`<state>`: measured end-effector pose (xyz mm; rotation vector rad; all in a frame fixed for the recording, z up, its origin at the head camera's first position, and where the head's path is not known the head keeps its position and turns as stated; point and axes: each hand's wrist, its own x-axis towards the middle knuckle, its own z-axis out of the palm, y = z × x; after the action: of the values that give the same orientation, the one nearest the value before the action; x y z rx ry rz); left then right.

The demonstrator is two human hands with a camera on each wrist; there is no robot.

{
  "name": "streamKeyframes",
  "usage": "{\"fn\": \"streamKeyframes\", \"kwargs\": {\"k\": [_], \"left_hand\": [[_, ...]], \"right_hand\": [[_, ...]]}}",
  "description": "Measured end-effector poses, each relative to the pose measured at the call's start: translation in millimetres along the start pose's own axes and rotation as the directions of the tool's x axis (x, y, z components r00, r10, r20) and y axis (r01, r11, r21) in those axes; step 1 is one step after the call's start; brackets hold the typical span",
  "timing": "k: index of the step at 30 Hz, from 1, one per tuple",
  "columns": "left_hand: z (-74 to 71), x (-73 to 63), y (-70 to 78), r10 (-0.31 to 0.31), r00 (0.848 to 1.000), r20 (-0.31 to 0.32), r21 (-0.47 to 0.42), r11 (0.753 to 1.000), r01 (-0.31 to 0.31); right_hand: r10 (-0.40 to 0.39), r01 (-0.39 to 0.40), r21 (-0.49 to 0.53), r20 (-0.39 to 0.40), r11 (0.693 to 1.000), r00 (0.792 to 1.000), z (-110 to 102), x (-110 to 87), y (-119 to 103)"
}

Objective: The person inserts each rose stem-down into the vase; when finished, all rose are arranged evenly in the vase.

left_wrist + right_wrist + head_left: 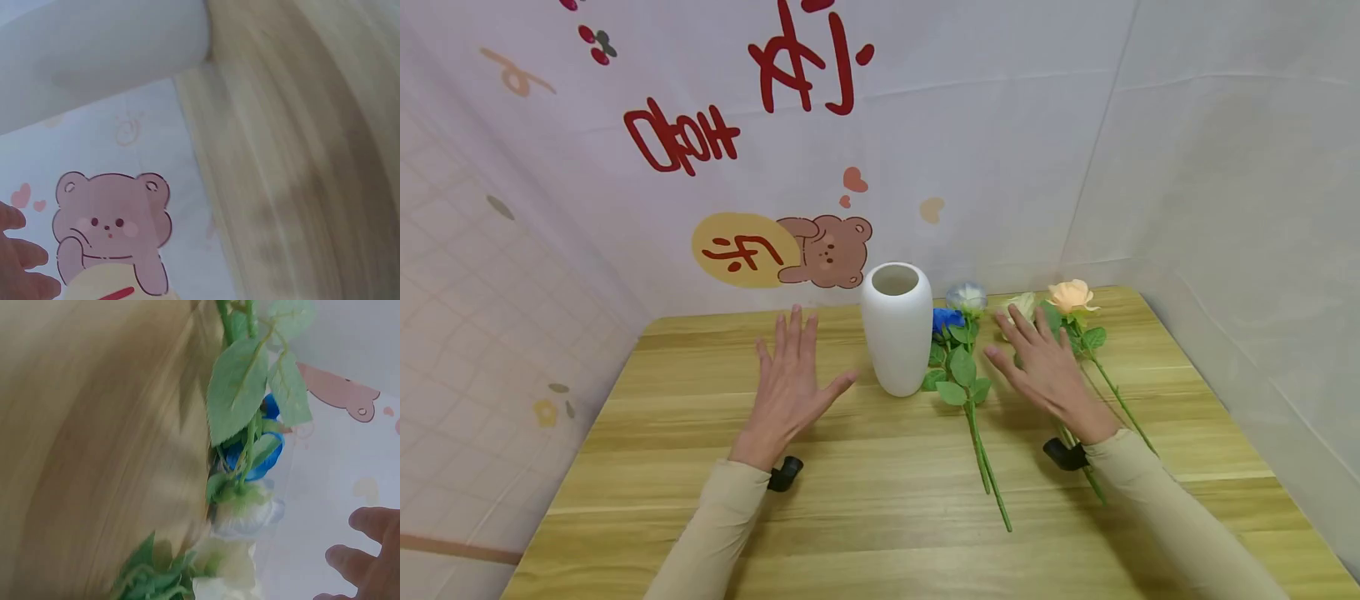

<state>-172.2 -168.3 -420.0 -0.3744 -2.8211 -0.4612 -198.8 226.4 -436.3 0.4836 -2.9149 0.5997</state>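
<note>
A white vase (898,342) stands upright on the wooden table between my hands. My left hand (788,379) is spread with straight fingers to the left of the vase, holding nothing. To the right, my right hand (1048,367) is likewise spread, over a cream rose (1019,310) and its stem. A peach rose (1071,296) lies just beyond that hand. Between vase and right hand lie a blue rose (948,320) and a white rose with bluish edges (967,297), their leafy stems toward me. In the right wrist view, the blue rose (259,456) shows beside large green leaves (240,387).
The wooden tabletop (700,467) meets a white cloth backdrop (1015,125) with red lettering and a printed bear (831,250). Cloth also hangs along the left and right sides. A black wrist camera (786,474) is worn at the left wrist, another (1064,455) at the right.
</note>
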Motion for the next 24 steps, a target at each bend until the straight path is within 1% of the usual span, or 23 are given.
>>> {"fn": "streamKeyframes", "kwargs": {"k": [4, 7, 10, 13, 17, 20, 23, 24], "left_hand": [[-2.2, 5.8, 7.6, 0.012, 0.999, -0.041, -0.065, 0.998, -0.014], [-3.7, 10.0, 13.7, 0.027, 0.997, -0.072, -0.125, 0.991, -0.036], [-5.4, 14.5, 20.4, 0.034, 0.996, -0.082, -0.194, 0.98, -0.049], [-6.7, 19.4, 27.7, 0.029, 0.996, -0.085, -0.257, 0.965, -0.05], [-7.6, 24.6, 38.6, 0.004, 0.997, -0.072, -0.359, 0.933, -0.03], [-7.7, 27.0, 46.7, -0.021, 0.999, -0.05, -0.446, 0.895, -0.003], [-6.8, 29.2, 53.1, -0.051, 0.998, -0.035, -0.505, 0.863, 0.027], [-6.4, 30.0, 54.9, -0.058, 0.998, -0.033, -0.519, 0.854, 0.033]], "right_hand": [[0.004, -0.004, 0.068, 0.001, 0.998, 1.0, 3, 3.9, -4], [0.008, -0.008, 0.148, -0.001, 0.989, 1.0, 6, 6.6, -6], [0.025, -0.025, 0.251, 0.003, 0.968, 1.0, 8, 8.6, -6], [0.067, -0.075, 0.342, 0.037, 0.937, 0.997, 9, 10.1, -8], [0.121, -0.149, 0.422, 0.092, 0.894, 0.988, 12, 12.7, -7], [0.144, -0.182, 0.459, 0.118, 0.869, 0.983, 15, 16.2, -4], [0.155, -0.206, 0.483, 0.144, 0.851, 0.977, 19, 20.3, 0], [0.156, -0.215, 0.501, 0.158, 0.838, 0.975, 21, 21.5, 1]]}}
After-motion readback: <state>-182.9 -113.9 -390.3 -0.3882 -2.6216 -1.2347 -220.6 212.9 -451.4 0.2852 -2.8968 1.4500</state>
